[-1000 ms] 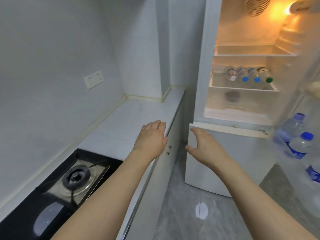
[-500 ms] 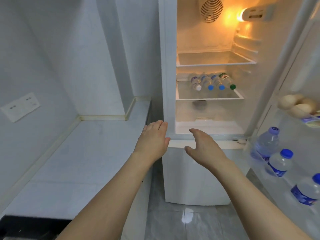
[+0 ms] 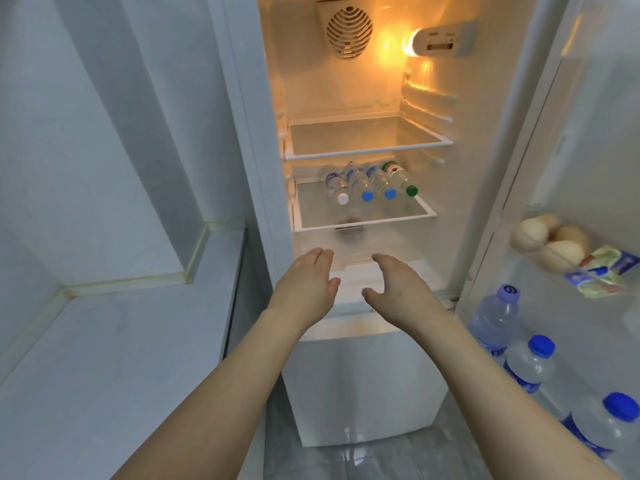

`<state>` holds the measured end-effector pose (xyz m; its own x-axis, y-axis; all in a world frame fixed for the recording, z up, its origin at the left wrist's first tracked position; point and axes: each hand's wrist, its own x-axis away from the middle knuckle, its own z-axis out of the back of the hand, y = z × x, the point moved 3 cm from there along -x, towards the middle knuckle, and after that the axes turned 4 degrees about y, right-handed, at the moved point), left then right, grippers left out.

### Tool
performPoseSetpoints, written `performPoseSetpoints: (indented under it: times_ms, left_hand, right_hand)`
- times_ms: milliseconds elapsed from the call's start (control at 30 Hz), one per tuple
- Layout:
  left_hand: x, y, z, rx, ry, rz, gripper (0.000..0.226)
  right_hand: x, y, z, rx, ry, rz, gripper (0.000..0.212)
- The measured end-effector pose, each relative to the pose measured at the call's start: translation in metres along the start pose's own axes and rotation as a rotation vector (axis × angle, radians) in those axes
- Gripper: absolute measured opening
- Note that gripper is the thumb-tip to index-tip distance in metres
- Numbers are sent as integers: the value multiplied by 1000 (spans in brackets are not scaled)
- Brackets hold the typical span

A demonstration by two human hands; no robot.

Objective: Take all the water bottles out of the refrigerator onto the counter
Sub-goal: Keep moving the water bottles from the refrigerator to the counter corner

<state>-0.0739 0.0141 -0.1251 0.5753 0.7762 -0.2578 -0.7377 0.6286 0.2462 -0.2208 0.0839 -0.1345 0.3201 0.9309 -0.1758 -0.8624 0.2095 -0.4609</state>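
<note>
The refrigerator point(image 3: 363, 98) stands open and lit. Several water bottles lie side by side on its lower glass shelf point(image 3: 367, 221): one with a white cap point(image 3: 335, 187), two with blue caps point(image 3: 360, 185), and one with a green cap point(image 3: 400, 178). Three more blue-capped bottles point(image 3: 526, 365) stand in the open door's lower rack at the right. My left hand point(image 3: 304, 282) and right hand point(image 3: 401, 289) reach forward side by side below that shelf, fingers straight, holding nothing. The white counter point(image 3: 104, 358) stretches along the left.
The upper glass shelf point(image 3: 367, 147) holds nothing. Eggs point(image 3: 550, 240) and a packet point(image 3: 602, 275) sit in the door's upper rack. The closed lower freezer door point(image 3: 363, 386) is beneath my hands. Grey tiled floor point(image 3: 346, 462) lies below.
The view has swung right and closer, centring the refrigerator. Both hands have moved forward from the counter edge to just in front of the fridge opening, still holding nothing.
</note>
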Motion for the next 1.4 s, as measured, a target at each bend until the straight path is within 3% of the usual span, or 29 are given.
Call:
performPoseSetpoints:
  times_ms: [700,867,1033,1167,1400]
  left_hand:
    - [-296,-69,-101,354,-46,449,31]
    - [-329,-82,-136,383,21,499,47]
    - [-348,-85,-157,144,136,544,66]
    - [-350,-88,-165,112,215,546,70]
    - [-347,-93,-164,208,357,577,43]
  right_hand:
    - [-297,101,-70,-135,137,-222,39]
    - [-340,114,-79,-65,195,-213,35]
    - [-369,119,-94,92,199,-211,38]
    - [-377,117,-101,98,256,-221,41]
    - [-377,125,-110,73,341,-178,34]
